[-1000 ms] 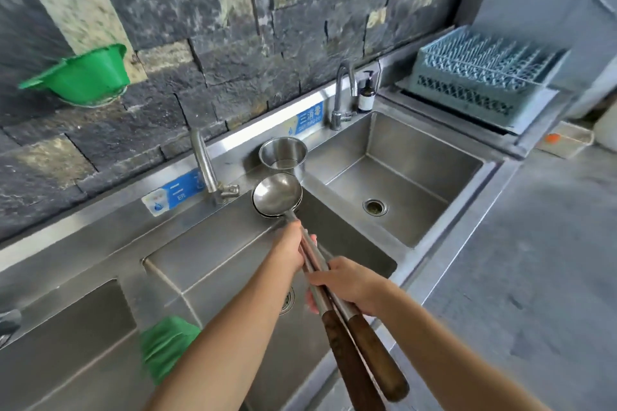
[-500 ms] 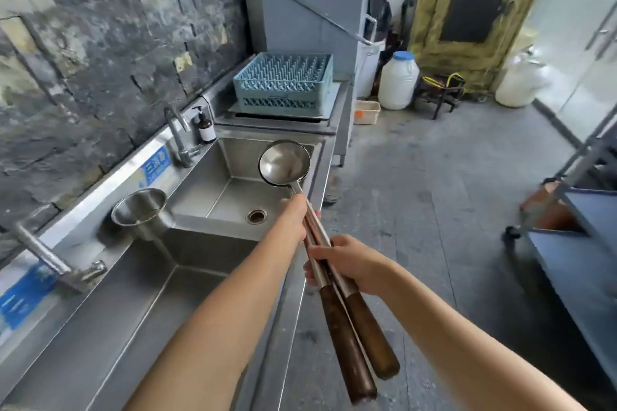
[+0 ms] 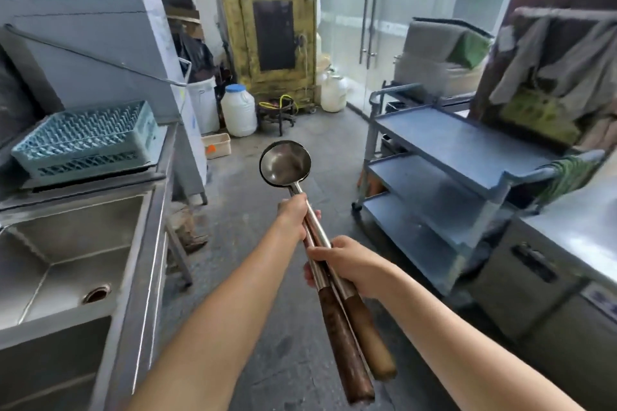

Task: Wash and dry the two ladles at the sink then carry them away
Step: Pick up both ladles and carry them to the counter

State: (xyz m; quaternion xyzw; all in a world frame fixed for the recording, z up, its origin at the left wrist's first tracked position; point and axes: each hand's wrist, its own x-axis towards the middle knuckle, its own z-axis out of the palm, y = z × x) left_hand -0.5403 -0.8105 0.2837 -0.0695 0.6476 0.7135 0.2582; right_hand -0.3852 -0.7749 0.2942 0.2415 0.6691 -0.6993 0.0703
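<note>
Two steel ladles [image 3: 285, 164] with brown wooden handles are stacked together, bowls nested and pointing away from me, over the grey floor. My left hand [image 3: 295, 215] is closed around the metal shafts just below the bowls. My right hand [image 3: 344, 264] grips the same shafts lower down, just above the wooden handles, which stick out toward me. The steel sink [image 3: 66, 264] now lies at the left edge of the view, apart from the ladles.
A blue dish rack [image 3: 86, 140] sits on the counter left of me. A blue three-shelf trolley [image 3: 450, 150] and a steel counter [image 3: 574, 233] stand at the right. White jugs [image 3: 238, 110] and a yellow cabinet [image 3: 273, 27] are ahead by the glass doors.
The view has swung right, away from the sink toward the room. Both hands keep the same grip on the ladles, which have moved from over the basin to over the floor.
</note>
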